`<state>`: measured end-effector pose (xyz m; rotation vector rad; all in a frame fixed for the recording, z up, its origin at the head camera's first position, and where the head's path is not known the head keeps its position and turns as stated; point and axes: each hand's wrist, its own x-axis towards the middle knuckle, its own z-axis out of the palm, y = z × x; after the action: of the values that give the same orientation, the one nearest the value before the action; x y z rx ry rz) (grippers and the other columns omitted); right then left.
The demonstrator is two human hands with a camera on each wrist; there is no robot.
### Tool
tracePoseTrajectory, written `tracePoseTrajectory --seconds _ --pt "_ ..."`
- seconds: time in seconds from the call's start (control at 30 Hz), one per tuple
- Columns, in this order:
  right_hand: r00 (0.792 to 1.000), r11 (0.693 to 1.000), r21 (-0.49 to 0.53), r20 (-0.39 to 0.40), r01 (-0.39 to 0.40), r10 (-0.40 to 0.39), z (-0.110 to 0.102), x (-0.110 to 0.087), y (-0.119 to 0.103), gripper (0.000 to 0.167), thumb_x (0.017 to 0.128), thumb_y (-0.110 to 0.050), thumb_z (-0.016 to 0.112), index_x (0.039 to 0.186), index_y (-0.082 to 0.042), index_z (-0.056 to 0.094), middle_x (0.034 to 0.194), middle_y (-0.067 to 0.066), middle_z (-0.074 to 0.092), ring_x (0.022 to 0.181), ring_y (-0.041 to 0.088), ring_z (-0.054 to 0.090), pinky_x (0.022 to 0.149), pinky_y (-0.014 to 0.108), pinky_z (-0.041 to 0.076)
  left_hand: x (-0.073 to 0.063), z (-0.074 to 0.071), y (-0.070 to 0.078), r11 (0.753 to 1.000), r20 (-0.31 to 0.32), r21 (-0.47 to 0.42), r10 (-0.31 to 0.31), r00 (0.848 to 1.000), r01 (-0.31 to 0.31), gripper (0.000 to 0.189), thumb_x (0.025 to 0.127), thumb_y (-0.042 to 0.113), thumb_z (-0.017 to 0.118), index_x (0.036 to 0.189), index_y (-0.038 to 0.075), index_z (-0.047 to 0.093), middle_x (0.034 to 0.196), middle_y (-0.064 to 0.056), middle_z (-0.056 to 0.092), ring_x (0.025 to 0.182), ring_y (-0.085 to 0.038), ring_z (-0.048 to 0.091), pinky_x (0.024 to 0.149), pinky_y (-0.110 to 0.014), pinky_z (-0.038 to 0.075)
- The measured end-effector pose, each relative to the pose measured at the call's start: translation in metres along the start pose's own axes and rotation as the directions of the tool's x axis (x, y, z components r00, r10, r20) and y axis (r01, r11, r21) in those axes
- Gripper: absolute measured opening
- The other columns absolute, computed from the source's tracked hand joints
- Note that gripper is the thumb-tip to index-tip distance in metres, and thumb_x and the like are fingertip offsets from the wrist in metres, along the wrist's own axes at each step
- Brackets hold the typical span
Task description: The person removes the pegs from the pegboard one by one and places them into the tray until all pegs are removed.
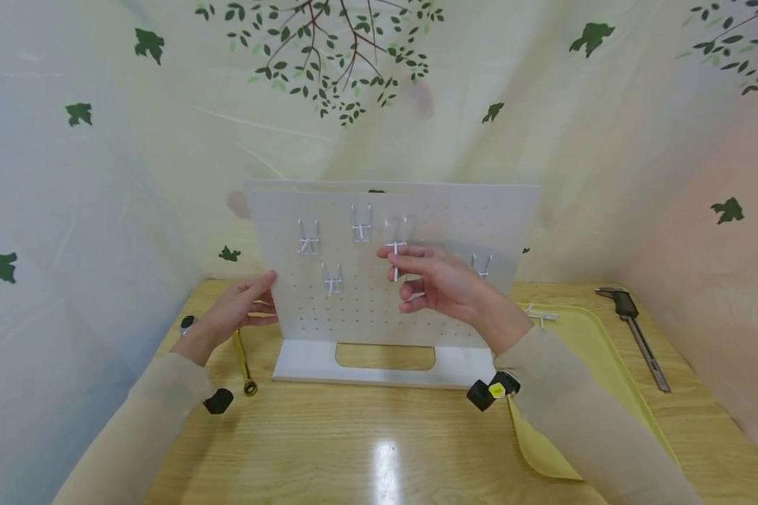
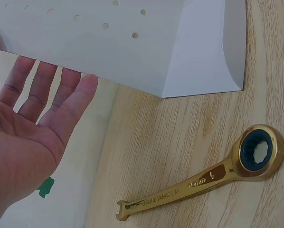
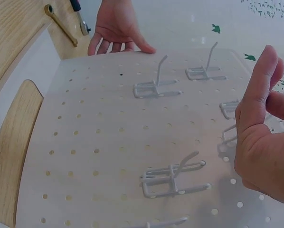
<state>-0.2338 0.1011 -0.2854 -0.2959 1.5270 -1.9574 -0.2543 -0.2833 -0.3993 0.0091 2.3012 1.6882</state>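
A white pegboard [image 1: 379,315] stands upright on a white base with a cutout. At its left edge my left hand [image 1: 243,305] holds it, thumb in front and the other fingers [image 2: 42,88] behind. My right hand [image 1: 442,280] pinches a white double-prong hook [image 1: 396,261] by its projecting arm, in front of the board's upper middle. The hook's prongs overlap the board there. Several similar hooks hang on the board, among them an upper-left hook [image 1: 308,238], a top hook [image 1: 361,226] and a lower hook [image 1: 332,280]. Another, the right-side hook [image 1: 482,266], is partly hidden by my right hand.
A yellow tray [image 1: 581,344] with a white hook [image 1: 543,317] in it lies at the right, partly under my right forearm. Beyond it is a digital caliper [image 1: 638,337]. A gold ratchet wrench [image 2: 189,185] and a black-handled tool [image 3: 79,14] lie left of the board.
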Motion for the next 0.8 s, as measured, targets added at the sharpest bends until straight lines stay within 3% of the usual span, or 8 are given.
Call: tracePoseTrajectory --seconds 0.37,0.63,0.8 --pt "0.999 0.983 -0.181 0.012 0.042 -0.040 -0.010 -0.019 -0.002 0.046 0.106 -0.017 0.056 0.148 -0.001 0.045 0.087 0.005 0.061 0.057 0.014 0.058 0.060 0.034 0.062 0.000 0.001 0.001 1.000 -0.002 -0.010 -0.002 1.000 0.002 0.075 0.098 0.066 0.049 0.129 -0.002 0.060 0.122 -0.019 0.063 0.107 -0.029 0.067 0.090 -0.041 0.058" --pt "0.997 0.930 -0.360 0.045 0.071 -0.059 -0.026 -0.040 -0.004 0.049 0.105 -0.023 0.059 0.147 -0.003 0.046 0.093 0.010 0.058 0.062 0.018 0.061 0.067 0.042 0.063 0.000 0.001 0.000 1.000 0.004 -0.030 0.007 1.000 -0.007 0.073 0.099 0.063 0.049 0.128 -0.003 0.060 0.116 -0.016 0.066 0.105 -0.029 0.068 0.091 -0.043 0.058" --pt "0.995 0.918 -0.383 0.043 0.099 -0.089 -0.036 -0.052 -0.005 0.049 0.105 -0.022 0.059 0.147 -0.001 0.045 0.093 0.012 0.059 0.062 0.018 0.060 0.064 0.042 0.062 0.000 0.001 0.000 1.000 0.008 -0.024 0.002 1.000 -0.002 0.074 0.099 0.064 0.049 0.127 -0.003 0.060 0.118 -0.017 0.064 0.105 -0.027 0.068 0.091 -0.042 0.058"
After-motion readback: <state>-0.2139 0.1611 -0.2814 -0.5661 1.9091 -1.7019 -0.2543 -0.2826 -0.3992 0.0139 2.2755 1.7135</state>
